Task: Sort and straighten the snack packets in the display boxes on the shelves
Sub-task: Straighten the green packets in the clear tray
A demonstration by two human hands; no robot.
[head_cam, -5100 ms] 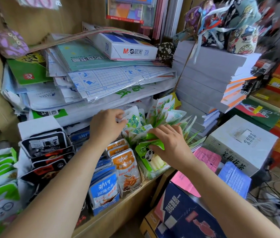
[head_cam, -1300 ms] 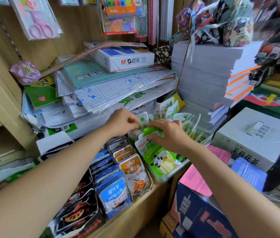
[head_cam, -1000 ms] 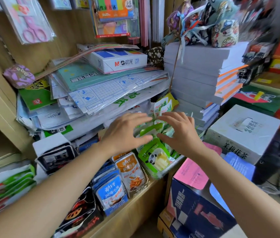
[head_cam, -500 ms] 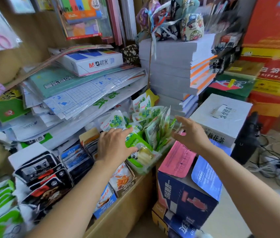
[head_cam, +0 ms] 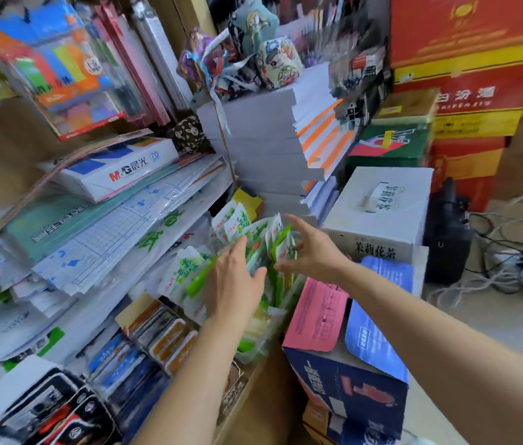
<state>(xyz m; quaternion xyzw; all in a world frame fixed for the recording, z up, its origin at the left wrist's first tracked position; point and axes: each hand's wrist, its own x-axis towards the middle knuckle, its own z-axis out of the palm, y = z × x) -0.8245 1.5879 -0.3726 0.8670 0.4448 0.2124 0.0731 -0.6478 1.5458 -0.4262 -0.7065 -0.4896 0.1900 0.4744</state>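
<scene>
Two hands bracket a bunch of green-and-white snack packets [head_cam: 268,239] standing on edge, tops fanned and leaning, in a clear display box [head_cam: 253,348] at the right end of the shelf [head_cam: 253,403]. The left hand [head_cam: 234,284], fingers straight, appears to rest against the bunch's left face. The right hand [head_cam: 313,252], fingers spread and holding nothing, hovers just beside its right flank. With the packets directly between the palms and each hand about equally near, an inward squeeze from both sides looks the likely next move.
</scene>
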